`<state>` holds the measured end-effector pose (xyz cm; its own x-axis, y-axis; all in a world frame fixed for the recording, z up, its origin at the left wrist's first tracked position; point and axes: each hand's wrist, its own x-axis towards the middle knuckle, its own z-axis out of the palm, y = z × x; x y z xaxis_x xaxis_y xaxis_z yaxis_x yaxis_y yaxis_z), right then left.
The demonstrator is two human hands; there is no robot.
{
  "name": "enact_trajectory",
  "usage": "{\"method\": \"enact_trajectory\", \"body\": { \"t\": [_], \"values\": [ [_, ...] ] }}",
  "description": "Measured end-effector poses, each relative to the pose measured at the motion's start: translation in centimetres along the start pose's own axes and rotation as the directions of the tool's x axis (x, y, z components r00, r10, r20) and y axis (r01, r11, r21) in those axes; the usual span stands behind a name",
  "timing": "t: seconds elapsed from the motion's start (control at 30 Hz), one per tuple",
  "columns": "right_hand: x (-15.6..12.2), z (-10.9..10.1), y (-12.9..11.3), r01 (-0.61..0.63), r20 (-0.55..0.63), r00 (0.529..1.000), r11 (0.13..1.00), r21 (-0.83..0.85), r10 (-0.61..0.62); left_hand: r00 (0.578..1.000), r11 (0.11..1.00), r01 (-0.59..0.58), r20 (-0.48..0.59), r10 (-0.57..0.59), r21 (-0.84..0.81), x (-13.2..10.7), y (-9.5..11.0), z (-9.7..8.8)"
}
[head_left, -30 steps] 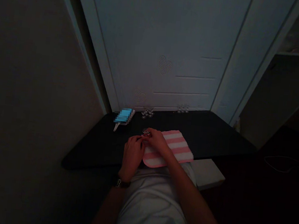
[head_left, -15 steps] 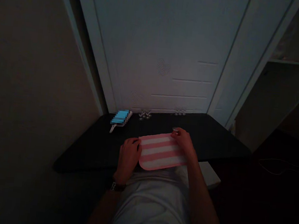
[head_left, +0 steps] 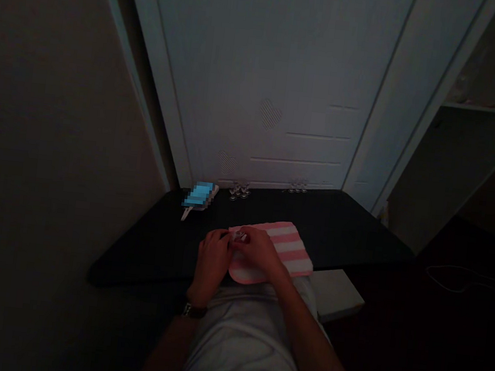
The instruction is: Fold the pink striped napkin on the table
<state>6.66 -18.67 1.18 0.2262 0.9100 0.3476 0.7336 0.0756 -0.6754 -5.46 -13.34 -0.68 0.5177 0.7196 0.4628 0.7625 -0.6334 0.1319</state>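
A pink and white striped cloth (head_left: pixel 289 246) lies on a black table (head_left: pixel 349 231) right in front of me. My left hand (head_left: pixel 213 261) rests on the cloth's left edge with its fingers curled. My right hand (head_left: pixel 256 251) lies across the cloth's left part, its fingertips pinched on a small pale thing (head_left: pixel 237 236) that I cannot make out. The two hands nearly touch there. A watch (head_left: pixel 194 310) is on my left wrist. The room is very dim.
A blue and white object (head_left: pixel 200 195) lies at the table's back left. Small clear glass pieces (head_left: pixel 240 189) and a second cluster of glass pieces (head_left: pixel 298 185) stand along the back edge by a white door (head_left: pixel 276 82). A pale box (head_left: pixel 336 292) sits below the table's front edge.
My right hand went out to the cloth's far right corner, then came back to the left beside my left hand with a small thing in its fingertips. The cloth shifted slightly.
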Motion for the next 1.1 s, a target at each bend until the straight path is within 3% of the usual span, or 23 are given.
{"method": "enact_trajectory", "body": {
  "t": [0.2, 0.33, 0.47, 0.57, 0.7, 0.8, 0.93, 1.1],
  "values": [
    [-0.4, -0.1, 0.2, -0.045, 0.007, 0.999, 0.998, -0.034, 0.045, 1.000, 0.999, -0.018, 0.017, 0.018, 0.035, 0.0, 0.1, 0.0],
    [-2.2, -3.5, 2.7, -0.113, -0.035, 0.993, 0.992, -0.054, 0.111, 1.000, 0.996, -0.010, 0.026, 0.008, 0.085, -0.2, 0.8, -0.2],
    [-4.4, -8.1, 5.8, -0.312, -0.235, 0.931, 0.943, -0.116, 0.279, 1.000, 0.996, -0.005, 0.023, 0.002, 0.091, -0.3, 1.1, -0.1],
    [-4.1, -9.2, 5.4, -0.317, -0.307, 0.911, 0.943, -0.099, 0.274, 1.000, 0.998, 0.006, 0.010, -0.006, 0.055, -0.3, 0.9, 0.3],
    [-1.4, -6.7, 1.6, -0.100, -0.200, 0.975, 0.995, -0.026, 0.093, 1.000, 0.999, 0.007, -0.001, -0.007, 0.033, -0.3, 0.7, 0.4],
    [0.3, -3.8, -0.6, -0.009, -0.099, 0.995, 0.999, -0.047, 0.005, 1.000, 1.000, 0.011, 0.001, -0.011, 0.024, -0.4, 0.8, 0.3],
    [0.9, -1.2, -1.2, 0.005, -0.022, 1.000, 0.998, -0.061, -0.006, 1.000, 1.000, 0.023, 0.003, -0.023, -0.006, -0.5, 0.9, 0.1],
    [0.8, 0.0, -0.9, -0.025, -0.011, 1.000, 0.999, -0.038, 0.025, 1.000, 0.999, 0.029, 0.010, -0.028, -0.032, -0.5, 0.8, 0.3]
  ]
}}
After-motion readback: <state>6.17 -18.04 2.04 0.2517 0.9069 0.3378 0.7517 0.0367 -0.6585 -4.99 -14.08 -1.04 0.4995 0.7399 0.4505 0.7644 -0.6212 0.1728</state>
